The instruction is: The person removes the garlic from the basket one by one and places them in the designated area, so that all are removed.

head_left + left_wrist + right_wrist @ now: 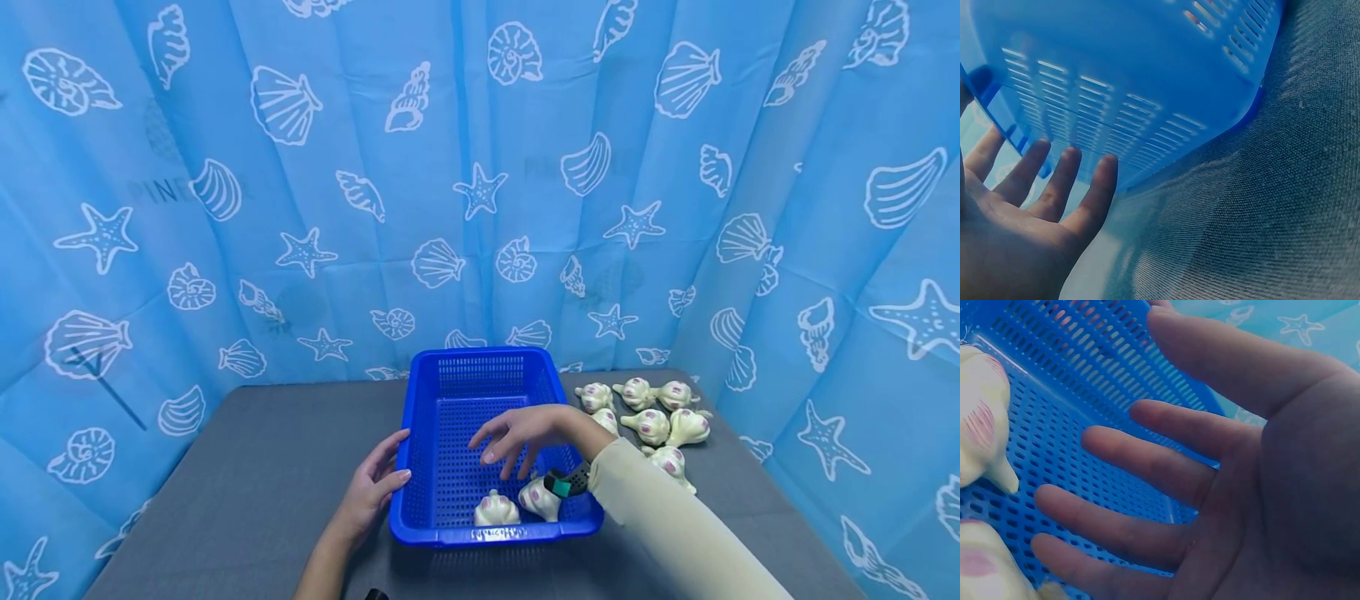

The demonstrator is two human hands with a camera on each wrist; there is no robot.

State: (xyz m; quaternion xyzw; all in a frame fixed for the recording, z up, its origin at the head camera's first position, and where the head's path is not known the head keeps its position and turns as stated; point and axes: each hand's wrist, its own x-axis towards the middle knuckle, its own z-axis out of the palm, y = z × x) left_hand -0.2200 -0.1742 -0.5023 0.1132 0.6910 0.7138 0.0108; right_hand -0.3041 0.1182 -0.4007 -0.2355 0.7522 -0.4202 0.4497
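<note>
A blue plastic basket [497,537] with slotted walls stands on the grey cloth. My left hand [375,483] rests at its left side, thumb and fingertips right at the rim. The left wrist view shows the left fingers [1094,197] extended along the outer wall. Over the inside of the basket hovers my right hand [517,435], fingers spread and nothing between them. Two garlic bulbs lie near the basket's front wall: one garlic bulb [495,508] at the middle, another garlic bulb [538,500] to its right, partly behind a dark wrist strap [573,482].
Right of the basket, several more garlic bulbs [651,425] lie in a loose group, some partly hidden by my right forearm. A blue curtain [480,250] with white shell prints hangs behind and beside the grey-covered table [285,467]. A small black object [377,594] shows at the bottom edge.
</note>
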